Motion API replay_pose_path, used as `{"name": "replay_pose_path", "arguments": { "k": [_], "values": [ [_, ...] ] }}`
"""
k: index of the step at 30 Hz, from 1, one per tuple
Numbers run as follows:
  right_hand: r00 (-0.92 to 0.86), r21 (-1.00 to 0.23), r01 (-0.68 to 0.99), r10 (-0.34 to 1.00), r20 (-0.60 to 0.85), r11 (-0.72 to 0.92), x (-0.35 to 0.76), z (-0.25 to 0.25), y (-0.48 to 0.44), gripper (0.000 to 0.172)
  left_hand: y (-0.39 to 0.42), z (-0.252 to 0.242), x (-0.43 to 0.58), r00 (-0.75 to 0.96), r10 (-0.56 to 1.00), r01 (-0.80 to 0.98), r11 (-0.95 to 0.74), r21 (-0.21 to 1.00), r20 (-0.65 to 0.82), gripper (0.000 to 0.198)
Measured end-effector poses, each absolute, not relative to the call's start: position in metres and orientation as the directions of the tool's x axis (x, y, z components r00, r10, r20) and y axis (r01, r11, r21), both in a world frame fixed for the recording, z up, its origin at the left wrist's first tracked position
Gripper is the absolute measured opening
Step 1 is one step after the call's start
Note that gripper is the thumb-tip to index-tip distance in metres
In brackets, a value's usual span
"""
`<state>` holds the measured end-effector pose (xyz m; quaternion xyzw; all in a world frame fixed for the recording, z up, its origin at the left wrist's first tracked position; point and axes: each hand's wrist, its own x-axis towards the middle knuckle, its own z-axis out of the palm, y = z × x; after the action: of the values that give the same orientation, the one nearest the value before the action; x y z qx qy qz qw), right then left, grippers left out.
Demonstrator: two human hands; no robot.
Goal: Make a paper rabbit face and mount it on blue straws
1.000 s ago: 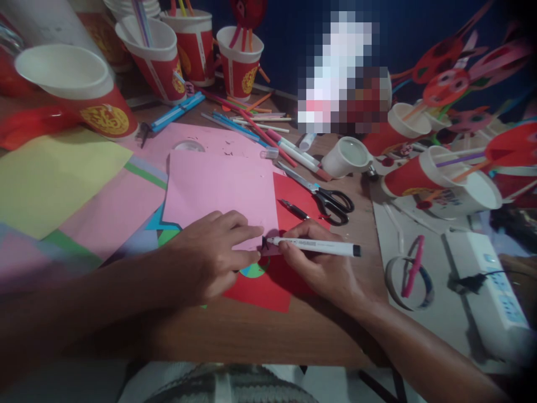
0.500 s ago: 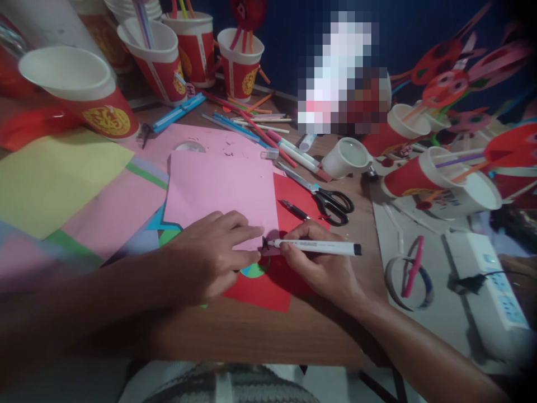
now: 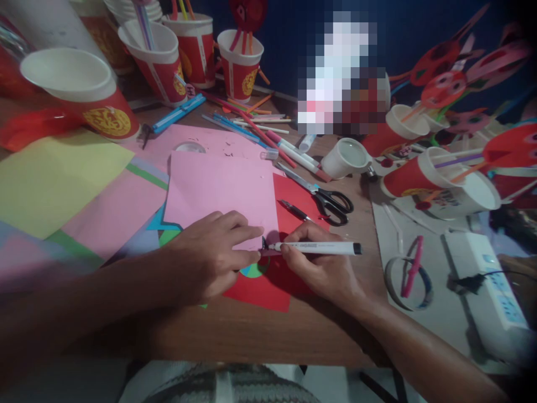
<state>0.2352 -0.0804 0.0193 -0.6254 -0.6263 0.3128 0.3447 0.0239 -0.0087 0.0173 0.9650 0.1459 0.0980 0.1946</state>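
The left hand (image 3: 220, 254) rests, fingers apart, on the pink paper (image 3: 220, 183); the marker (image 3: 329, 248), tip at a black mark (image 3: 264, 243) near the paper's corner, is clamped in the right hand (image 3: 323, 271) (scissors (image 3: 322, 197) lie beyond).

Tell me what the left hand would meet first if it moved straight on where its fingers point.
Probably the white marker in the right hand: its tip lies just beyond the left hand; exact depth is unclear.

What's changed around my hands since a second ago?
The writing tip of the slim white black-ended marker in your right hand has shifted slightly towards you. Nothing was taken up or let go; your left hand stays on the rectangular pink paper sheet.
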Motion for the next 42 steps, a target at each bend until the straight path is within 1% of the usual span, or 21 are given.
{"name": "replay_pose_path", "arguments": {
  "k": [14,22,32,38,42],
  "values": [
    [-0.001,-0.822,0.569,0.999,0.035,0.029,0.2362,0.0208,-0.081,0.014,-0.0085,0.0153,0.0234,0.938,0.318,0.241,-0.883,0.403,0.138,0.039],
    [0.038,-0.828,0.561,0.999,0.031,0.004,0.2338,0.0175,-0.0812,0.012,-0.0089,0.0173,0.0241,0.937,0.319,0.245,-0.888,0.389,0.139,0.038],
    [0.011,-0.826,0.563,0.999,0.033,0.021,0.2349,0.018,-0.0814,0.015,-0.0091,0.0165,0.0241,0.936,0.322,0.246,-0.886,0.392,0.141,0.038],
    [0.026,-0.825,0.564,0.999,0.037,0.016,0.2338,0.0202,-0.0803,0.011,-0.0089,0.0171,0.024,0.939,0.317,0.244,-0.888,0.39,0.135,0.038],
    [0.008,-0.826,0.564,1.0,0.011,0.005,0.2337,0.0197,-0.081,0.013,-0.0086,0.0173,0.0241,0.938,0.32,0.245,-0.885,0.396,0.134,0.038]
  ]
}}
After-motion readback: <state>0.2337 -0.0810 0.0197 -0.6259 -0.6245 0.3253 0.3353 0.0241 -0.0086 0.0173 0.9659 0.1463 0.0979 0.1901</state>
